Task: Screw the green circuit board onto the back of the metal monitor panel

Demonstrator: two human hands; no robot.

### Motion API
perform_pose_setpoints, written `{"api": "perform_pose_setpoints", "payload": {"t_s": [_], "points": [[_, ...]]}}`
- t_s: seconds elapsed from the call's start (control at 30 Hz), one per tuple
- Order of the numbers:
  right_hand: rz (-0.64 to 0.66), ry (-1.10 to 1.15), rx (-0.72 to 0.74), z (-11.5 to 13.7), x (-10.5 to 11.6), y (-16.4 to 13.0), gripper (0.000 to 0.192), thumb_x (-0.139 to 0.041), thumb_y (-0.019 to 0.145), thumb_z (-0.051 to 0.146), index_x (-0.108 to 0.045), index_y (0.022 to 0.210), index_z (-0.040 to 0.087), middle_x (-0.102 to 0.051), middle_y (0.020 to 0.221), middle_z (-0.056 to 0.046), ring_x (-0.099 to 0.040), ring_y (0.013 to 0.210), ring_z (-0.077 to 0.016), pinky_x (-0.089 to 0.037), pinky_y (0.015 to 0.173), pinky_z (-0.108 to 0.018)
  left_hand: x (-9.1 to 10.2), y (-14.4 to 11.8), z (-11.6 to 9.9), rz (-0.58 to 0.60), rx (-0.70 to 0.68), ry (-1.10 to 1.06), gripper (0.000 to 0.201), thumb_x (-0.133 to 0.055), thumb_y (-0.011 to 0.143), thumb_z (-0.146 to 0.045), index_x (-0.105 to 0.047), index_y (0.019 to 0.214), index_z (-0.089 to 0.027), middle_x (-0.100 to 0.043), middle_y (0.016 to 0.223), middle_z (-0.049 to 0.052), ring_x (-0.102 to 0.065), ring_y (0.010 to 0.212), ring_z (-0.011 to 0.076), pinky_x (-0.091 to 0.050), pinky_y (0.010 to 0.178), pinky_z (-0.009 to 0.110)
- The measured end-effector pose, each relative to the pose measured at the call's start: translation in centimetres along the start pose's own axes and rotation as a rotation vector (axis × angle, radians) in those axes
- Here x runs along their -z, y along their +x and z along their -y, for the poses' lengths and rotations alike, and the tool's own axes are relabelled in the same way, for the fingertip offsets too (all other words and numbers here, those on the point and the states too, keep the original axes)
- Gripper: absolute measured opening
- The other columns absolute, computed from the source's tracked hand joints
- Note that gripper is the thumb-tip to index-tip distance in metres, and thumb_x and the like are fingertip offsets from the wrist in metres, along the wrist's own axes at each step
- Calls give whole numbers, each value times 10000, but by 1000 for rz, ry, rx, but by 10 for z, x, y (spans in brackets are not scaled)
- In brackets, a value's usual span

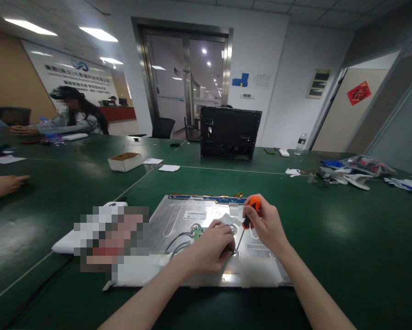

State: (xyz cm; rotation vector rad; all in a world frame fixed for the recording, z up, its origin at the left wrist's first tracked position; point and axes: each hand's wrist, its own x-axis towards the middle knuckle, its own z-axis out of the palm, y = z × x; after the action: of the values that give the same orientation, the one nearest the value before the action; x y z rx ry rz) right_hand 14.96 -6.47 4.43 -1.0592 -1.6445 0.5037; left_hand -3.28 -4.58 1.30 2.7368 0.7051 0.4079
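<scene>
A silver metal display panel lies flat in front of me, with a blue circuit strip along its far edge. My right hand is closed around a screwdriver with an orange and black handle. Its thin shaft slants down to a round mount on the panel. Beside that tip, my left hand rests low over the panel with its fingers curled together. Something dark shows at its fingertips, too hidden to name. A small green board and black cables sit partly behind the left hand.
Left of the panel is a white device, partly pixelated. A black monitor frame stands across the green table, with a small box to its left. Parts and bags lie far right. Another person and another person's hand are at left.
</scene>
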Motion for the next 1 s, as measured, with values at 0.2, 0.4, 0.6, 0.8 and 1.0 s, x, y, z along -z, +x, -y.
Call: {"api": "perform_pose_setpoints", "payload": {"t_s": [0.2, 0.4, 0.6, 0.8, 1.0], "points": [[-77, -40, 97, 4, -12, -9, 298, -458, 908, 502, -501, 887, 208, -525, 621, 37, -547, 485, -110, -418, 467, -208, -2, 0, 2, -7, -14, -10, 142, -553, 720, -78, -586, 798, -192, -598, 870, 18, -541, 896, 203, -319, 931, 374], [-29, -50, 96, 4, -16, -8, 287, -449, 911, 492, -480, 900, 207, -497, 605, 49, -545, 460, -111, -410, 436, -205, -2, 0, 2, -5, -19, -14, 145, -550, 715, -70, -582, 792, -188, -594, 866, 16, -542, 887, 197, -318, 934, 371], [-33, -119, 116, 2, -16, -7, 245, -454, 914, 445, -485, 932, 202, -496, 586, 52, -520, 449, -112, -399, 427, -207, -3, 0, 2, -21, -15, -17, 148, -559, 716, -73, -590, 801, -190, -607, 874, 21, -542, 900, 206, -328, 922, 378], [-87, -234, 278, 5, -16, -10, 258, -484, 916, 316, -420, 1148, 223, -511, 625, 70, -476, 456, -95, -379, 439, -192, -1, 0, 1, -11, -16, -17, 144, -546, 728, -76, -588, 795, -196, -607, 884, 23, -544, 908, 208, -323, 937, 388], [-84, -263, 401, 4, -19, -12, 225, -511, 905, 231, -405, 1103, 246, -515, 635, 70, -486, 491, -95, -392, 470, -191, -2, -1, 0, -20, -3, -13, 142, -556, 704, -78, -574, 788, -191, -613, 905, 26, -547, 925, 212, -321, 950, 386]]}}
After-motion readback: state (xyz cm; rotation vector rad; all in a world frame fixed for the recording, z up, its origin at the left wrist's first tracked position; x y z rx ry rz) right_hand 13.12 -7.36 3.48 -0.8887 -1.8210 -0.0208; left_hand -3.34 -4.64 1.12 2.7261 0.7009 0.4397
